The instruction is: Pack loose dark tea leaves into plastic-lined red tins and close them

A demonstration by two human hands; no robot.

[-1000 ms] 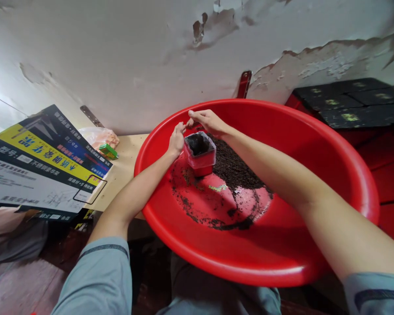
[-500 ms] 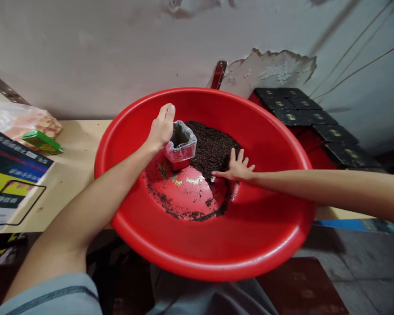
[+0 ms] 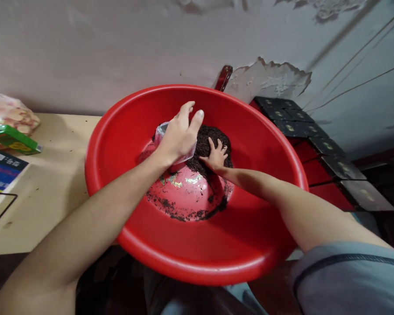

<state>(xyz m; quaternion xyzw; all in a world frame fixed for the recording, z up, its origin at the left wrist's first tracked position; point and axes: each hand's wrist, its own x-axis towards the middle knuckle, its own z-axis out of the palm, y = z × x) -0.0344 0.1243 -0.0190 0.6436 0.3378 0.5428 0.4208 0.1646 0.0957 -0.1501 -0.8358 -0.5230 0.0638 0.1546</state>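
Observation:
A wide red plastic basin holds a heap of dark loose shreds that look like tea leaves. Among them stands a small red box lined with a clear plastic bag. My left hand is over the box's near right side, thumb and fingers apart, hiding much of it; whether the palm touches it I cannot tell. With fingers spread, my right hand lies against the near side of the heap. Scattered shreds ring the basin's bottom, where a gold dragon print shows.
On the pale table at left lie a green box, a clear bag of reddish contents and a printed carton. Several black-lidded red boxes are stacked at right. A peeling wall rises behind.
My left hand has moved from the box's far left rim to its near right side, and its fingers have parted. My right hand has shifted left along the heap. The view has turned slightly.

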